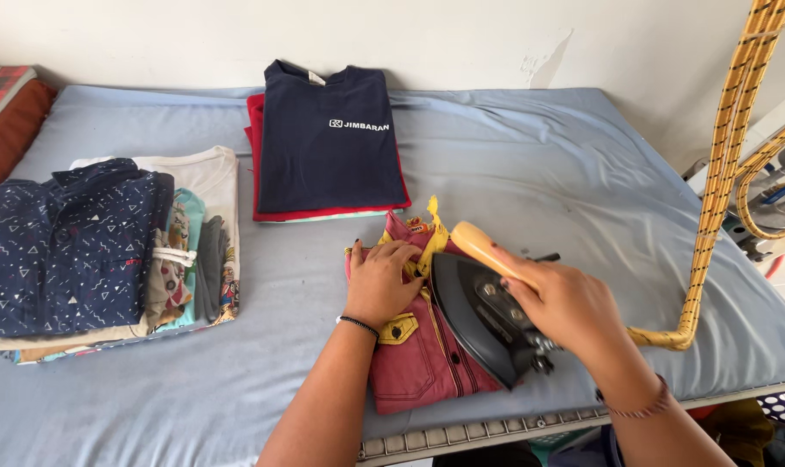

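- Head view looks down on a wide bench covered with a wrinkled pale blue cloth (pixel 539 173), which fills most of the frame and carries everything else.
- At the left lies a pile of folded clothes (pixel 107 251), topped by a dark navy shirt with small white patterns, with white, teal and grey pieces beside and under it.
- At the back centre sits a second stack, a folded navy T-shirt with white lettering (pixel 327 138) on top of a red garment.
- Near the front edge, well apart from both stacks, lies a small maroon shirt with yellow trim and a yellow pocket flap (pixel 414 359), folded flat.
- A black iron with a tan handle (pixel 487 316) rests tilted on the right part of the maroon shirt.
- A yellow braided cord (pixel 712 186) runs from the upper right down to the iron.
- The right hand (pixel 565 298) is clenched around the iron's handle.
- The left hand (pixel 382 281), a thin black band at its wrist, presses flat and unclenched on the shirt's upper left, just beside the iron.
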